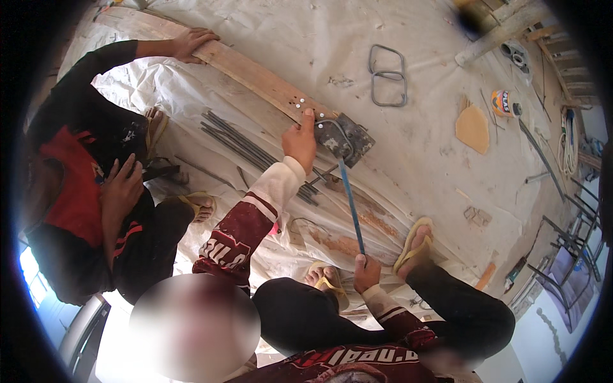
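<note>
My left hand point(300, 143) is closed round a grey metal rod point(335, 125), thumb pointing away from me, beside a wooden plank point(255, 73). The rod curves over a dark metal plate point(361, 137) at the plank's near end. My right hand point(367, 273) grips the lower end of a long blue bar point(352, 207). The bar's upper end meets the curved rod at the plate; how they join is too small to tell. Several pale and dark spots mark the plank by my left thumb.
A co-worker at left rests one hand point(193, 45) on the plank. Straight rods point(246, 150) lie in a bundle left of my arm. Bent rod loops point(387, 75) lie beyond, on plastic sheeting point(421, 140). A can point(503, 102) and a yellowish board point(472, 129) are at right.
</note>
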The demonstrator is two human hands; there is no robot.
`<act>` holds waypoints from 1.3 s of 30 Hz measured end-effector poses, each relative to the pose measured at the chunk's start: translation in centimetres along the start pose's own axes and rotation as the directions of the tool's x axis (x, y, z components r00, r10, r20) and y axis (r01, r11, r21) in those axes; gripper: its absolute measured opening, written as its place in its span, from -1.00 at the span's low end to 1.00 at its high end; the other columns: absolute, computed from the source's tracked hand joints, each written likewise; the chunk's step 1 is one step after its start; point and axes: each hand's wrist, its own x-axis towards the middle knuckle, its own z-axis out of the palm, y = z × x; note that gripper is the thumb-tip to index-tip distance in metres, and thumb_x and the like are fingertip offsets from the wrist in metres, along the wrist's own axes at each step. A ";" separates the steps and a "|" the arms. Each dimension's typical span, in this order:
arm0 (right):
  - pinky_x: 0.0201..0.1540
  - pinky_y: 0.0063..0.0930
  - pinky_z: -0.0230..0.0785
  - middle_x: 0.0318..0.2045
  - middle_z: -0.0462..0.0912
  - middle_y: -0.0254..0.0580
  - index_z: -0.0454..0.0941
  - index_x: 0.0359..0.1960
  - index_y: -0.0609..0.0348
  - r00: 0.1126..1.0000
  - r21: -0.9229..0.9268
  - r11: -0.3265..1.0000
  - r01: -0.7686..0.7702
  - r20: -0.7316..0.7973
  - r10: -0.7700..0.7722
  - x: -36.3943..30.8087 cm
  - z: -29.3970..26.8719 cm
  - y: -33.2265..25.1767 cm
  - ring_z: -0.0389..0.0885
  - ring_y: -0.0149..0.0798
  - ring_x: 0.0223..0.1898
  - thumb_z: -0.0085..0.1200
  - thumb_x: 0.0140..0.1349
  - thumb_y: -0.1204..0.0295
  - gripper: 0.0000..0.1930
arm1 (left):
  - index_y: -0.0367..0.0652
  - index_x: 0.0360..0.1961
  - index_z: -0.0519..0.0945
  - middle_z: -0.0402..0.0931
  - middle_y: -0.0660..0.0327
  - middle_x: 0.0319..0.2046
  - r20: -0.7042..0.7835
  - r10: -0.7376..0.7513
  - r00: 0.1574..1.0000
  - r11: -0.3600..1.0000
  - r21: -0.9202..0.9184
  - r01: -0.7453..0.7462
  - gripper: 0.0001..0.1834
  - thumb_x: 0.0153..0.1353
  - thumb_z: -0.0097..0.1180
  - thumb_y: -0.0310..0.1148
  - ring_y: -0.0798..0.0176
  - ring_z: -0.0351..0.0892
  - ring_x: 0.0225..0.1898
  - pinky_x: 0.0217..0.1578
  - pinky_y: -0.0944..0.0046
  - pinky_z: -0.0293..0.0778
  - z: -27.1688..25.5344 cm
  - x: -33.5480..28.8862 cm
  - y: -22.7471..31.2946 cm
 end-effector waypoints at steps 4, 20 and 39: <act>-0.43 -0.05 0.26 -0.62 0.46 0.23 0.50 -0.48 0.33 0.997 -0.051 0.999 0.011 0.072 -0.007 1.7 -2.0 0.9 0.48 0.26 -0.52 -0.20 0.34 0.06 -0.48 | -0.46 -0.53 0.54 0.47 0.05 -0.59 0.023 -0.020 1.000 0.999 0.032 0.019 -0.29 0.20 0.08 0.18 0.20 0.37 -0.47 -0.34 0.17 0.36 -0.2 0.1 0.4; -0.66 -0.36 0.08 -0.78 0.26 -0.33 0.32 -0.64 0.15 0.987 0.374 0.920 0.118 -0.143 -0.069 5.4 -4.0 4.5 0.23 -0.33 -0.76 -0.24 0.36 -0.16 -0.37 | -0.26 -0.26 0.56 0.45 0.30 -0.49 0.556 0.055 0.829 0.996 0.029 -0.085 -0.66 0.36 0.00 -0.16 0.38 0.51 -0.51 -0.60 0.35 0.42 -7.4 -2.6 4.1; -0.78 -0.62 -0.10 -0.75 0.13 -0.57 0.22 -0.52 -0.01 0.965 0.789 0.557 -0.261 0.210 0.154 3.5 -3.7 -2.6 0.08 -0.58 -0.79 -0.08 0.30 -0.17 -0.49 | -0.21 -0.29 0.55 0.54 0.28 -0.45 0.519 0.148 0.842 0.989 -0.099 -0.113 -0.76 0.31 0.06 -0.23 0.39 0.58 -0.45 -0.51 0.34 0.49 -7.6 -4.8 5.4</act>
